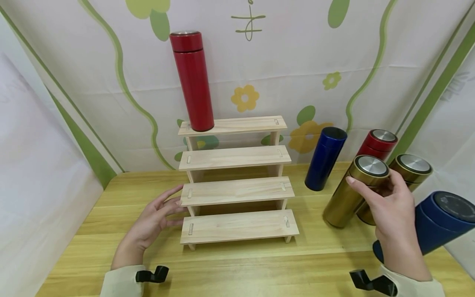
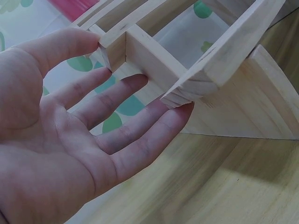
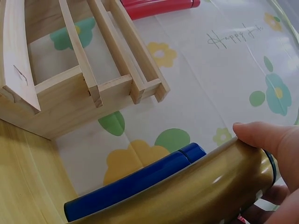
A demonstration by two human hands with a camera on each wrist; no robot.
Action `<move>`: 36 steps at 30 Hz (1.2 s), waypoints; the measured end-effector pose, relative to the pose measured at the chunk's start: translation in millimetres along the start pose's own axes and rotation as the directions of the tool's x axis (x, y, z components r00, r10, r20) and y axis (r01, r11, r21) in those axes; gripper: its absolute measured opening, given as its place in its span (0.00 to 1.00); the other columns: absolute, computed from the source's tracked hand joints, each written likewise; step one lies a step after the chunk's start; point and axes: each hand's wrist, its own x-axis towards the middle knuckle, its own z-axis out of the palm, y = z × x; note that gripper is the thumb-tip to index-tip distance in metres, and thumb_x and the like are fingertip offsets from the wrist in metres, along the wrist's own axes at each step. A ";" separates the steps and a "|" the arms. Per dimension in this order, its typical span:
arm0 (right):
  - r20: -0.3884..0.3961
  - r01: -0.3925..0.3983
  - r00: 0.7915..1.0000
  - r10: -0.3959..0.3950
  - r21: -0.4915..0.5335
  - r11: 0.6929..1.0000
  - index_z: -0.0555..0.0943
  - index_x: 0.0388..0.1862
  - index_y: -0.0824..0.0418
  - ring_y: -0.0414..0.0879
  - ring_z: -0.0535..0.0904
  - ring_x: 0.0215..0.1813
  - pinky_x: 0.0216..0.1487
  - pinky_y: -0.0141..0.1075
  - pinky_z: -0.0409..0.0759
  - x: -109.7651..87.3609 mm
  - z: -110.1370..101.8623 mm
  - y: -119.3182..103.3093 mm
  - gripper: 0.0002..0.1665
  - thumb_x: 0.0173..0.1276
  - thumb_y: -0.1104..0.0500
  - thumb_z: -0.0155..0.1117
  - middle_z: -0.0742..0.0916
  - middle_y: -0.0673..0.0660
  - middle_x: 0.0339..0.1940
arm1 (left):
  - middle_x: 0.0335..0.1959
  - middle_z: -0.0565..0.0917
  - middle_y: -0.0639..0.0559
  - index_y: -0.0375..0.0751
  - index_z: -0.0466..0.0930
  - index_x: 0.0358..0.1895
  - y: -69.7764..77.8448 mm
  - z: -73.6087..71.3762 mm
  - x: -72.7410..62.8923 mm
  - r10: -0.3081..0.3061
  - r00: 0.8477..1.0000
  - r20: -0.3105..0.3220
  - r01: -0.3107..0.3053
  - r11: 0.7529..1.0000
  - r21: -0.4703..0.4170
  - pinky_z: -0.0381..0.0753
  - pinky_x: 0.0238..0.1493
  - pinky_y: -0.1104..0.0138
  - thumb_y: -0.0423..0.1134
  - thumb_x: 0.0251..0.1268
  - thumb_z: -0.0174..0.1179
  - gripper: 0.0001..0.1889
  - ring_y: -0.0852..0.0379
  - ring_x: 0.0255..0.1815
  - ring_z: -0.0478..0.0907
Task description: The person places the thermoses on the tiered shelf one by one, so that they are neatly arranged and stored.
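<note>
A four-step wooden display rack [image 1: 237,192] stands on the table. At its left side my left hand [image 1: 156,218] has its fingers extended, fingertips right at the ends of the steps; the left wrist view shows the hand [image 2: 88,116] palm up. My right hand [image 1: 395,210] grips a gold thermos flask [image 1: 343,200] just below its silver-topped lid, thumb on the near side. In the right wrist view the gold flask [image 3: 201,186] slants across the bottom. A tall red thermos flask [image 1: 194,84] stands upright at the left end of the top step.
Right of the rack stands a slim blue flask [image 1: 323,161]. Behind the held flask are another red flask [image 1: 378,142] and a second gold flask [image 1: 415,167], partly hidden. A wide dark blue flask [image 1: 441,222] is beside my right wrist. A patterned cloth [image 1: 274,70] hangs behind.
</note>
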 end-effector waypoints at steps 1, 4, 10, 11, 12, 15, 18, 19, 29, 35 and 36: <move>0.001 0.001 1.000 -0.001 -0.005 1.000 0.75 0.76 0.42 0.35 0.74 0.53 0.46 0.21 0.72 0.0 0.0 0.0 0.45 0.62 0.56 0.86 0.80 0.36 0.54 | 0.67 0.83 0.62 0.46 0.53 0.88 0.0 0.0 0.0 0.000 1.000 0.001 0.000 1.000 0.000 0.88 0.60 0.52 0.42 0.89 0.51 0.33 0.55 0.64 0.85; 0.003 0.005 1.000 -0.005 -0.008 1.000 0.75 0.75 0.42 0.35 0.74 0.53 0.45 0.20 0.72 -0.4 -0.2 0.0 0.45 0.62 0.56 0.86 0.80 0.36 0.54 | 0.67 0.83 0.62 0.46 0.53 0.88 0.3 0.3 -0.1 0.000 1.000 0.002 0.000 1.000 0.002 0.88 0.61 0.52 0.42 0.88 0.51 0.33 0.55 0.64 0.85; 0.011 0.008 1.000 -0.008 -0.006 1.000 0.76 0.74 0.42 0.36 0.74 0.52 0.44 0.21 0.73 -2.9 0.8 -0.5 0.44 0.62 0.57 0.86 0.80 0.37 0.53 | 0.67 0.83 0.61 0.46 0.54 0.88 1.1 1.0 0.0 -0.004 1.000 -0.002 0.004 1.000 0.002 0.88 0.60 0.52 0.42 0.88 0.52 0.33 0.54 0.64 0.84; 0.013 0.009 1.000 -0.009 -0.008 1.000 0.75 0.75 0.42 0.36 0.74 0.52 0.44 0.21 0.72 -3.4 1.2 -0.7 0.44 0.62 0.56 0.86 0.81 0.37 0.53 | 0.68 0.83 0.60 0.46 0.54 0.88 1.1 1.0 -0.1 -0.004 1.000 -0.002 0.004 1.000 0.002 0.88 0.60 0.52 0.42 0.88 0.52 0.33 0.54 0.64 0.84; 0.014 0.011 1.000 -0.011 -0.005 1.000 0.76 0.75 0.43 0.36 0.74 0.52 0.44 0.21 0.73 -4.0 1.6 -0.8 0.44 0.62 0.57 0.86 0.81 0.37 0.53 | 0.68 0.83 0.60 0.46 0.54 0.88 1.0 1.0 -0.2 -0.003 1.000 -0.001 0.003 1.000 0.002 0.88 0.60 0.52 0.42 0.88 0.52 0.33 0.54 0.64 0.84; 0.023 0.023 0.999 -0.023 0.016 1.000 0.75 0.76 0.44 0.36 0.75 0.53 0.45 0.20 0.73 -6.0 2.3 -1.4 0.45 0.62 0.58 0.86 0.82 0.37 0.54 | 0.68 0.82 0.59 0.46 0.54 0.88 0.8 0.8 -0.5 0.000 1.000 0.001 0.000 1.000 0.002 0.88 0.60 0.52 0.42 0.88 0.52 0.33 0.54 0.64 0.84; 0.036 0.041 0.998 -0.043 0.060 0.997 0.76 0.76 0.45 0.36 0.76 0.53 0.46 0.19 0.75 -8.6 2.6 -2.3 0.45 0.62 0.60 0.85 0.83 0.38 0.54 | 0.68 0.82 0.59 0.46 0.54 0.88 0.8 0.8 -0.5 0.002 1.000 0.003 -0.002 1.000 0.002 0.88 0.60 0.52 0.42 0.88 0.52 0.33 0.54 0.65 0.84; 0.043 0.049 0.998 -0.052 0.075 0.996 0.76 0.76 0.46 0.36 0.77 0.53 0.46 0.19 0.75 -9.5 2.6 -2.6 0.45 0.62 0.61 0.85 0.83 0.39 0.54 | 0.68 0.83 0.59 0.46 0.54 0.88 0.9 0.8 -0.4 0.001 1.000 0.002 -0.001 1.000 0.002 0.88 0.60 0.52 0.42 0.88 0.52 0.33 0.54 0.64 0.84; 0.105 0.103 0.986 -0.131 0.239 0.966 0.78 0.75 0.50 0.40 0.77 0.53 0.49 0.19 0.78 -19.6 6.0 -8.5 0.42 0.64 0.69 0.81 0.85 0.44 0.56 | 0.66 0.83 0.62 0.46 0.54 0.88 0.7 0.4 0.7 0.004 1.000 -0.003 -0.004 1.000 0.004 0.88 0.60 0.52 0.42 0.88 0.52 0.33 0.55 0.63 0.85; 0.151 0.134 0.970 -0.189 0.316 0.939 0.78 0.75 0.53 0.42 0.77 0.56 0.52 0.20 0.80 -25.3 10.7 -11.0 0.41 0.65 0.73 0.77 0.85 0.47 0.59 | 0.68 0.83 0.59 0.46 0.54 0.88 0.1 0.3 0.8 0.003 1.000 -0.007 -0.003 1.000 0.006 0.88 0.60 0.51 0.42 0.88 0.52 0.33 0.54 0.63 0.85; 0.156 0.138 0.968 -0.197 0.324 0.936 0.78 0.75 0.54 0.42 0.77 0.56 0.52 0.21 0.80 -25.8 11.6 -11.6 0.41 0.65 0.74 0.77 0.85 0.48 0.59 | 0.69 0.82 0.58 0.46 0.54 0.88 -0.2 0.5 1.3 0.003 1.000 -0.007 -0.003 1.000 0.008 0.88 0.61 0.50 0.42 0.88 0.52 0.33 0.54 0.64 0.85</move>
